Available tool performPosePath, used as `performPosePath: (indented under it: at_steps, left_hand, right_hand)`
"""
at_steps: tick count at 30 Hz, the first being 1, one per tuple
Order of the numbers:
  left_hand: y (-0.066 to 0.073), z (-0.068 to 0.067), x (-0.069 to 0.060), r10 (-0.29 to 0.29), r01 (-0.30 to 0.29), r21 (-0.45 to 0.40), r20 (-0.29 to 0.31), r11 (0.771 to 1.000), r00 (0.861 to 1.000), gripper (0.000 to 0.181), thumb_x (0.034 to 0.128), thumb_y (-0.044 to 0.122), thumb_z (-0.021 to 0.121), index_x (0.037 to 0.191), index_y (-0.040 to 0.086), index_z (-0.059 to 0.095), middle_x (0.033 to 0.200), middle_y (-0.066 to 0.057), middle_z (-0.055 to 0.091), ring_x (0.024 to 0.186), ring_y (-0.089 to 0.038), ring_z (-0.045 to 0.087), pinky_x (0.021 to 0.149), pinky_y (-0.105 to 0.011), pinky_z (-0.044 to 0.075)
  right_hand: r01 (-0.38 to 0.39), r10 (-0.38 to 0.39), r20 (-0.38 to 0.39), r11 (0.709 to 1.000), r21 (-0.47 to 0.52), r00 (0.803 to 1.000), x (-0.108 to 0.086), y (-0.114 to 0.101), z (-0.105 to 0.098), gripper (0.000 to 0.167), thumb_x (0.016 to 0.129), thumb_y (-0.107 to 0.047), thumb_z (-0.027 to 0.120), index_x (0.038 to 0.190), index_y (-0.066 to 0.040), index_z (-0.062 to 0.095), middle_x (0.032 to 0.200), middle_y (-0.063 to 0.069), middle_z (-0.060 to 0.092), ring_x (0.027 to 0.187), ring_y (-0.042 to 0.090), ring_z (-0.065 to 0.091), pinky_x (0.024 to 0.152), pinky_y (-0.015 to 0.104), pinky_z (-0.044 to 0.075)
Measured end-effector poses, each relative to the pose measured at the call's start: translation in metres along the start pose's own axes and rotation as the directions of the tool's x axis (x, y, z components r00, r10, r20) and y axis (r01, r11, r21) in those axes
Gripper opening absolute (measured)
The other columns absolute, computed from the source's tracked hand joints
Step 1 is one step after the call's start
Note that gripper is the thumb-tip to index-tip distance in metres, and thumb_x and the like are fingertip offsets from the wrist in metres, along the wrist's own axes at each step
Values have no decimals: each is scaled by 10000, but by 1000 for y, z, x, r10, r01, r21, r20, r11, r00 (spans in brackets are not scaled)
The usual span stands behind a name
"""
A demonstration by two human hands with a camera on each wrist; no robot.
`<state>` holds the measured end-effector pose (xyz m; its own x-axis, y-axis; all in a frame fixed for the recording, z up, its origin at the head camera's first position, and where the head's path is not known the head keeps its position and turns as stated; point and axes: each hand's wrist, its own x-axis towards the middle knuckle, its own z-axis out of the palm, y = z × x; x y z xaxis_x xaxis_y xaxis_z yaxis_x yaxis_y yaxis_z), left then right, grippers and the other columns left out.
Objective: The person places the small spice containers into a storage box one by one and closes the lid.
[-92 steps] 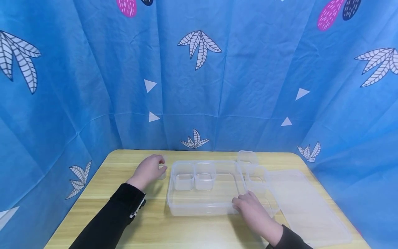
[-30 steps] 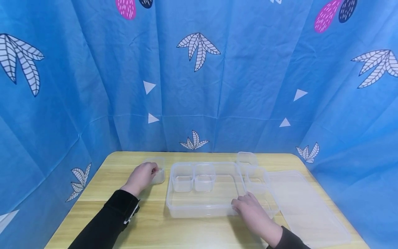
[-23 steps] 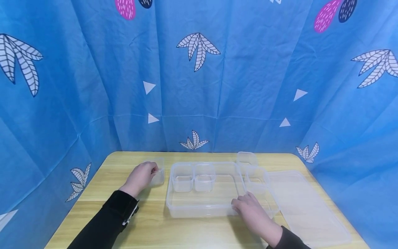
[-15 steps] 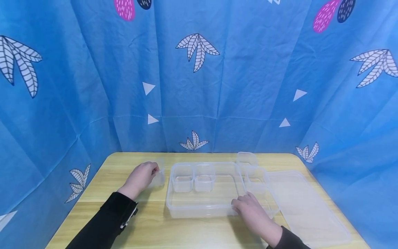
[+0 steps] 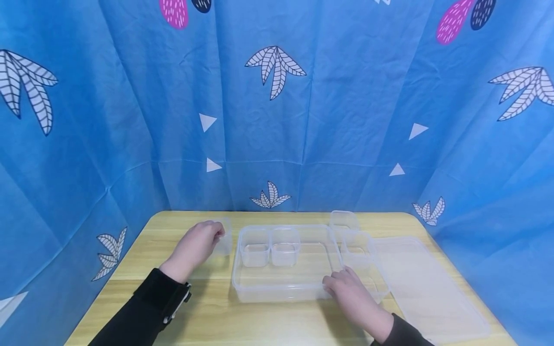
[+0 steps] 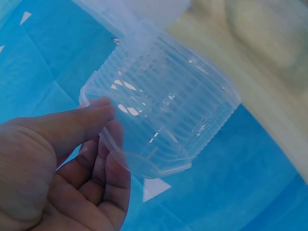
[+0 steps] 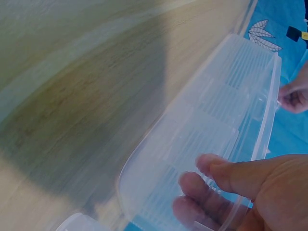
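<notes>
Left of the large clear box (image 5: 283,294), my left hand (image 5: 196,247) pinches the rim of a small clear ribbed cup (image 5: 223,242). The left wrist view shows the thumb and fingers of that hand (image 6: 72,159) on the edge of the cup (image 6: 163,106). My right hand (image 5: 355,298) grips the near right corner of the box, its thumb on one side of the wall and fingertips behind it, as the right wrist view shows of the hand (image 7: 240,192) and box (image 7: 192,125). Two small clear cups stand side by side in the box's back left, one of them the left cup (image 5: 255,254).
Right of the box are more clear containers, including a small cup (image 5: 344,219) at the back and another cup (image 5: 357,242) nearer. A flat translucent lid (image 5: 428,283) lies at the right of the wooden table (image 5: 259,327). A patterned blue curtain (image 5: 268,134) hangs behind.
Compared with three seconds ago, my left hand is lower and further left, with a cup in its fingers; over the last half second it has shifted slightly right. My right hand has stayed at the box corner.
</notes>
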<state>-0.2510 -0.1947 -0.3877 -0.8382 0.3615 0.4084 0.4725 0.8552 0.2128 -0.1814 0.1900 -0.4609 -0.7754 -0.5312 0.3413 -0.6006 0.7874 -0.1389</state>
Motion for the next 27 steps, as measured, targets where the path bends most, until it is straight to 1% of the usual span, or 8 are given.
performPosePath:
  at_steps: [8,15,19,27]
  left_hand:
    - [15,-10,1,8,-8,13,-1,1000,1000,196,850,-127,668,828,67,668,773,-23,613,716,-135,539,694,-340,537]
    - [32,-18,1,19,-19,13,4,1000,1000,166,841,-115,700,868,49,697,810,-43,654,764,-169,602,737,-365,569]
    - [40,-20,1,35,-35,18,2,999,999,150,845,-103,709,887,41,704,818,-44,663,789,-187,631,743,-360,571]
    - [52,-19,1,69,-69,4,3,998,998,156,857,-83,712,868,71,688,788,-1,636,749,-140,582,711,-322,552]
  right_hand:
    - [-6,6,8,1000,-11,1000,0,-1,0,183,856,-155,740,759,-172,585,646,-150,357,640,38,355,966,555,472]
    - [-13,13,18,1000,-5,1000,0,-1,-1,196,852,-166,735,746,-172,570,643,-149,346,635,32,346,958,555,476]
    - [-13,13,14,1000,-4,1000,0,0,0,206,850,-174,734,738,-174,560,639,-149,345,629,30,339,948,548,480]
    - [-11,11,9,1000,-4,1000,0,1,1,173,851,-163,739,764,-169,589,651,-150,381,641,32,375,947,546,478]
